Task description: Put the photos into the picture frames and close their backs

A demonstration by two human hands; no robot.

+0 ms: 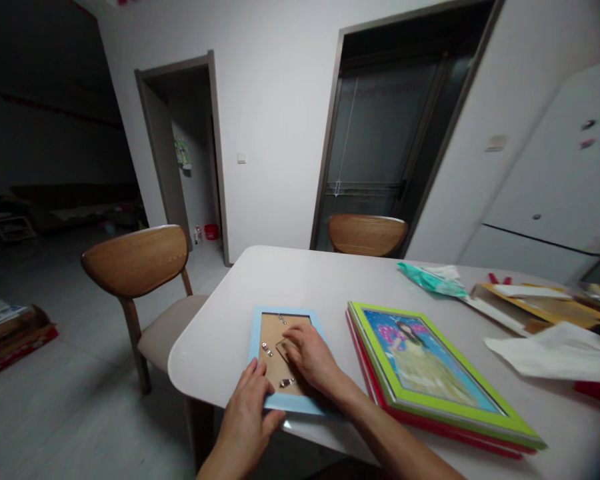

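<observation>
The pale blue picture frame (286, 311) lies face down near the table's (300, 273) front-left corner, its near edge close to the table's front edge. It is a slim rectangular border around a brown backing board (270, 333), with small silvery metal clips (267, 348) showing along the board. It looks light and stiff, but probably fragile — a frame like this likely has a glass or thin plastic pane underneath, and the smooth tabletop would let it slide. The outer border at two opposite sides seems the safest place to hold it, since the board may flex and the clips look small and sharp. The left hand (247, 410) lies on the frame's near-left corner with fingers together and flat, gripping nothing. The right hand (313, 357) rests on the backing board, fingertips bent down onto a small brown tab, pressing rather than clamped. A green-framed picture (430, 370) tops a stack just beside it, toward the right.
</observation>
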